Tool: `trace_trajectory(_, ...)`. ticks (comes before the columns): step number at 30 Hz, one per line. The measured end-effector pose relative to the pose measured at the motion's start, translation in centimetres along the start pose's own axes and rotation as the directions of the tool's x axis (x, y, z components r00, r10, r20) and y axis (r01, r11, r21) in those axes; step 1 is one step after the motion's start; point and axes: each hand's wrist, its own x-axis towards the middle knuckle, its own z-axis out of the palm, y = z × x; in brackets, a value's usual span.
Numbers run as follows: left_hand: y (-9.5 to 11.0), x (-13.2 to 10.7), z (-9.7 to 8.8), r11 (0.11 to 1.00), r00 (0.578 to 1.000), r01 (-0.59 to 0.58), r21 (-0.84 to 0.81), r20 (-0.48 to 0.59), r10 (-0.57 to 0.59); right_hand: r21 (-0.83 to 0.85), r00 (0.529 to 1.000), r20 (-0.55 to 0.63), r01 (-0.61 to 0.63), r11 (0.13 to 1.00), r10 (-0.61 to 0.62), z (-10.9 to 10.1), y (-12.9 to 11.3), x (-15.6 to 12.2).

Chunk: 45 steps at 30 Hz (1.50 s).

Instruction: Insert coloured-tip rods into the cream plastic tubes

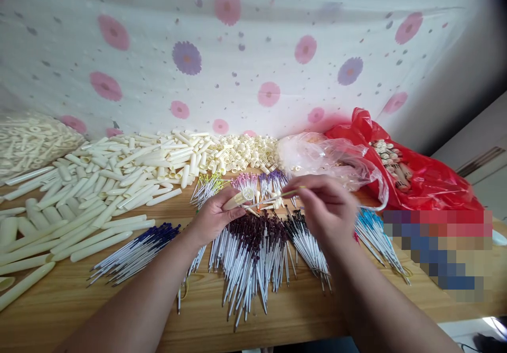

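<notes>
Cream tube point(233, 201): round, hollow-ended, tilted — I see it above the bench point(194, 334).
Left hand point(212, 214): curled around the tube, angled inward.
Right hand point(330, 210): pinching a thin rod point(292, 191) — slightly blurred.

Head view: my one feed looks from above and behind the left grip point(212, 215) and right grip point(332, 210).
Forearms point(158, 289): nearest me, below the grips.
Bench point(198, 324): I look forward and down on it, wide to both sides of the grips.
Flowered sheet point(237, 62): I face it beyond the grips.
</notes>
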Motion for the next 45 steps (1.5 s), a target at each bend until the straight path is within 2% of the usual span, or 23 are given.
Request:
trace_trajectory(1,0.0,0.1,0.0,0.999,0.999,-0.046,0.024,-0.001,0.046,0.009,0.991,-0.09,0.095,0.995,-0.094,-0.5,-1.0,-0.1)
trace_trajectory(2,0.0,0.1,0.0,0.996,0.996,-0.084,0.043,0.003,0.084,-0.013,0.976,-0.126,0.176,0.984,-0.176,-1.0,-1.9,-0.2)
trace_trajectory(3,0.1,0.1,0.1,0.992,0.993,-0.116,0.056,0.016,0.115,-0.051,0.963,-0.105,0.243,0.969,-0.247,-1.3,-2.9,-0.3)
trace_trajectory(5,0.4,0.0,0.2,0.982,0.985,-0.165,0.088,0.067,0.159,-0.136,0.946,0.059,0.325,0.936,-0.32,-1.8,-4.4,-0.4)
trace_trajectory(8,0.8,-0.2,0.5,0.97,0.973,-0.207,0.128,0.134,0.189,-0.217,0.896,0.29,0.403,0.889,-0.336,-1.6,-5.6,-0.3)
trace_trajectory(12,0.9,-0.4,0.6,0.958,0.958,-0.251,0.142,0.179,0.224,-0.287,0.864,0.333,0.473,0.833,-0.377,-0.8,-5.5,-0.2)
trace_trajectory(17,0.9,-0.4,0.5,0.953,0.956,-0.249,0.175,0.203,0.213,-0.291,0.865,0.334,0.472,0.832,-0.374,-0.1,-4.8,-0.6)
trace_trajectory(23,1.0,-0.4,0.6,0.959,0.96,-0.239,0.156,0.185,0.209,-0.245,0.93,0.213,0.348,0.905,-0.3,0.3,-4.9,-0.6)
trace_trajectory(27,0.9,-0.4,0.5,0.947,0.962,-0.249,0.205,0.17,0.216,-0.278,0.919,0.276,0.357,0.892,-0.281,0.4,-4.9,-0.6)
trace_trajectory(33,0.3,-0.3,-0.1,0.829,0.927,-0.374,0.415,0.13,0.353,-0.362,0.943,0.279,0.28,0.889,-0.183,0.9,-3.2,-0.6)
trace_trajectory(37,0.6,-0.4,-0.5,0.753,0.928,-0.362,0.55,0.139,0.345,-0.403,0.95,0.294,0.219,0.889,-0.101,1.1,-1.7,-0.5)
trace_trajectory(41,1.3,-0.6,-0.7,0.739,0.92,-0.385,0.553,0.162,0.357,-0.401,0.951,0.272,0.251,0.881,-0.147,0.9,-0.9,-0.3)
trace_trajectory(45,1.3,-0.7,-0.5,0.698,0.893,-0.427,0.575,0.147,0.426,-0.379,0.949,0.263,0.269,0.886,-0.176,0.8,-0.5,0.0)
